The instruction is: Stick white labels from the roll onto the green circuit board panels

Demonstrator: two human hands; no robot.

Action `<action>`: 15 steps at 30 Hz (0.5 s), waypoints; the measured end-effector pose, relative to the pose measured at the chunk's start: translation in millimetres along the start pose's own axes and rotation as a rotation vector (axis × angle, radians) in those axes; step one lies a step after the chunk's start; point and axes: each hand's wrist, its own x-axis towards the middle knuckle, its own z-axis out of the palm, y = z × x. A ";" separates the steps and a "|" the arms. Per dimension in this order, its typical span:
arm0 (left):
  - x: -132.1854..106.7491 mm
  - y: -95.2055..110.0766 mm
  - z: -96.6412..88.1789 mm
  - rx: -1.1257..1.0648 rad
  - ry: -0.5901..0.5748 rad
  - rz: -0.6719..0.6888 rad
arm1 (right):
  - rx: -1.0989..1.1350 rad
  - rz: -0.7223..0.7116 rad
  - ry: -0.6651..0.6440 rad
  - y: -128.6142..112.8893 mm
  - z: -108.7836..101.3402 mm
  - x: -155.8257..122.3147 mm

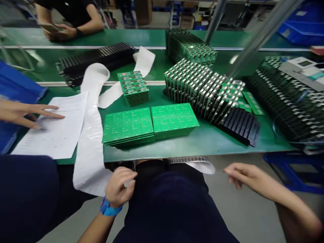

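Note:
My left hand (pixel 120 185), with a blue band at the wrist, hovers beside my lap below the table edge. Its fingers are loosely curled and nothing shows in them. The lower end of a long white strip (pixel 88 162) hangs right behind it; whether they touch, I cannot tell. My right hand (pixel 238 173) is held in the air at the right, fingers bent together with nothing visible in them. Between the hands, at my lap, is a strip with dark segments (pixel 188 160). Two stacks of bare green circuit boards, left (pixel 128 125) and right (pixel 174 118), lie side by side ahead.
A co-worker's hand (pixel 32 113) rests on a printed sheet (pixel 55 131). Behind stand a small stack of populated boards (pixel 134 86), black racks (pixel 98 60), racked boards (pixel 199 87) and more boards at right (pixel 291 98). Another person (pixel 68 20) sits opposite. A metal post (pixel 250 37) rises at right.

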 end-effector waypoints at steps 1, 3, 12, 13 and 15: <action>2.6 4.1 8.9 -0.008 -0.105 0.068 | -0.047 0.046 0.080 19.0 12.5 3.4; 10.7 14.1 30.9 -0.008 -0.318 0.141 | -0.212 0.105 0.375 53.4 41.9 19.4; 59.5 60.1 53.4 -0.157 -0.676 0.258 | -0.455 -0.232 0.916 59.7 109.7 11.3; 65.7 68.5 47.5 -0.188 -0.641 0.201 | -0.484 -0.360 0.977 46.0 106.4 -2.2; 77.6 86.2 39.1 -0.214 -0.590 0.032 | -0.581 -0.794 1.112 13.3 95.4 -23.3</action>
